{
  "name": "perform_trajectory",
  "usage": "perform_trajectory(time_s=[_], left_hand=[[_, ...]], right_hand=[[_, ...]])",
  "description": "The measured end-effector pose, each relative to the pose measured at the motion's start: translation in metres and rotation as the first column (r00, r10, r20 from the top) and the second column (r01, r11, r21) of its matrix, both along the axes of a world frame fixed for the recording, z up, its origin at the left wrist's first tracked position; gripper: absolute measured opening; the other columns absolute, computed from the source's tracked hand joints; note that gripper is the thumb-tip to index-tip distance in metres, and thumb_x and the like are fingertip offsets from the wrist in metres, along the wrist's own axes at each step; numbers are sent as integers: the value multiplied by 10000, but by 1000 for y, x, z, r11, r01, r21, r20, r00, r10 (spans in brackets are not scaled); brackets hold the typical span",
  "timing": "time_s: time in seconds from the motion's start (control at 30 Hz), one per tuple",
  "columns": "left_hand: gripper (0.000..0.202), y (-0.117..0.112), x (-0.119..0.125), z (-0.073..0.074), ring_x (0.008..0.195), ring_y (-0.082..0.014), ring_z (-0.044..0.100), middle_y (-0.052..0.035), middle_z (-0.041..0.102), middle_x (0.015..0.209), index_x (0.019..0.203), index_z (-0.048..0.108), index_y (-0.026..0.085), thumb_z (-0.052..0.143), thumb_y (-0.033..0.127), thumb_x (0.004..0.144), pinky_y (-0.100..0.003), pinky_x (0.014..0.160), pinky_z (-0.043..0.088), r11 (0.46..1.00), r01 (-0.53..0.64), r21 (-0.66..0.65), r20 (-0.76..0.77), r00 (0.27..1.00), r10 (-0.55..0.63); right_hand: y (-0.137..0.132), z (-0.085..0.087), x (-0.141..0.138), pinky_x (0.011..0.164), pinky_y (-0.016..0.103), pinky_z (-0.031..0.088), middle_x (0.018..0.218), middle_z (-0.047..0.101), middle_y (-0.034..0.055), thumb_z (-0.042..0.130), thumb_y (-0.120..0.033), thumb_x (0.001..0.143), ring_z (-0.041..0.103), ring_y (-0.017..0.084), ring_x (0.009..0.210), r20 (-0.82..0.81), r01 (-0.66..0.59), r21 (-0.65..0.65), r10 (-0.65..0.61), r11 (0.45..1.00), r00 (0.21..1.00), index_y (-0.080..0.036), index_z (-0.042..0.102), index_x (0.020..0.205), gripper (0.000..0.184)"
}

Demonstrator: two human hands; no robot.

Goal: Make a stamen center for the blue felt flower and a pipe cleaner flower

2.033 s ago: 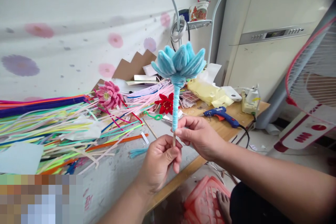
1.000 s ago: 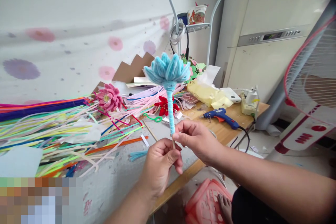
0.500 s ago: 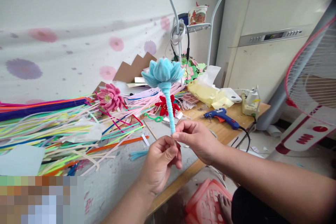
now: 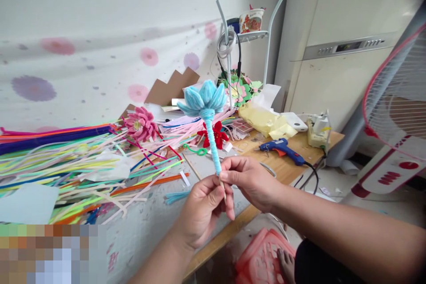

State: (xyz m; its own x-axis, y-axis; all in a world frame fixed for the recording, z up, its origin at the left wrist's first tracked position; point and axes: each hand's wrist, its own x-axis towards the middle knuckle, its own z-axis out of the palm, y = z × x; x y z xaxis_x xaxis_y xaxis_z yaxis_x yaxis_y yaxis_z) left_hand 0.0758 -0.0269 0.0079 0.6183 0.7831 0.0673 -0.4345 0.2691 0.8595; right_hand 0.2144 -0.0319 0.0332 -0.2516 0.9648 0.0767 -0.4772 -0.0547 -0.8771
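A light blue pipe-cleaner flower (image 4: 206, 100) stands up in front of me, tilted a little to the left. Blue fuzzy wire winds round most of its stem (image 4: 214, 148), and a bare wooden stick (image 4: 222, 183) shows at the lower end. My left hand (image 4: 208, 213) pinches that bare end between thumb and fingers. Just above, my right hand (image 4: 246, 179) grips the stem where the blue winding stops. Cut blue pipe cleaners (image 4: 176, 197) lie on the table left of my hands. Behind the stem is a red flower (image 4: 216, 135).
Many coloured pipe cleaners (image 4: 83, 164) cover the table's left side, with a pink flower (image 4: 141, 124) beyond. A blue glue gun (image 4: 282, 148) lies on the right, near a power strip (image 4: 317, 133). A fan (image 4: 396, 97) stands at right, a red plastic stool (image 4: 261, 255) below.
The flower head has dipped slightly and leans more to the left. More of the bare stick shows between my hands. Both hands keep hold of the stem.
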Motion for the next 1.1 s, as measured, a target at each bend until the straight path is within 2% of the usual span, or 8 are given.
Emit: perform_trajectory(time_s=[0.17,0.33,0.47,0.57,0.67,0.8,0.97,1.1], left_hand=[[133,0,3,3,647,-130,621,-36,661,732,821,622,141,635,270,792,-249,624,492,995,-84,-45,1,996,84],[261,2,4,2,486,-95,570,-9,620,557,692,602,129,634,371,784,-190,498,438,984,-162,-81,9,987,163],[271,4,2,0,394,-70,471,22,556,472,668,570,137,656,376,764,-197,452,394,989,-120,-88,12,992,122],[248,4,1,3,375,-39,378,58,469,435,691,556,138,660,350,769,-180,445,340,988,-88,-123,44,995,94],[233,0,2,8,386,-18,296,81,392,437,698,552,128,673,316,765,-166,446,291,983,-65,-170,87,993,81],[220,-15,6,15,410,-22,271,76,369,455,680,558,114,646,284,789,-171,452,284,977,-44,-210,154,985,77],[206,-45,11,19,420,-31,222,87,300,465,683,562,124,610,274,815,-170,446,272,966,-14,-258,296,951,93],[181,-67,13,21,416,-30,211,88,288,473,694,571,123,591,244,826,-170,443,266,959,19,-283,346,934,83]], right_hand=[[4,-6,2,330,171,348,425,528,-61,739,-348,678,451,67,327,68,-2,82,-4,997,998,-141,545,682,284],[3,-4,3,437,236,410,455,545,-47,674,-417,735,526,110,395,174,-84,209,47,974,984,-158,527,699,300],[3,0,6,633,299,435,646,565,18,655,-445,745,555,143,628,423,61,417,-253,907,870,-149,606,654,313],[3,2,10,670,302,422,708,555,40,620,-425,783,531,154,692,521,35,533,-361,845,774,-146,640,653,308],[0,7,16,679,289,425,731,562,44,569,-360,834,536,151,713,557,-50,567,-338,822,759,-143,649,688,274],[-9,19,23,688,278,425,756,572,47,527,-311,861,534,140,723,549,-148,542,-216,827,807,-125,656,734,260],[-21,23,23,591,234,402,708,572,16,590,-326,815,497,94,616,373,-132,415,-36,900,927,-122,669,782,221],[-32,21,17,572,223,399,644,588,-2,636,-331,784,485,81,576,273,-110,325,18,939,962,-125,659,771,208]])
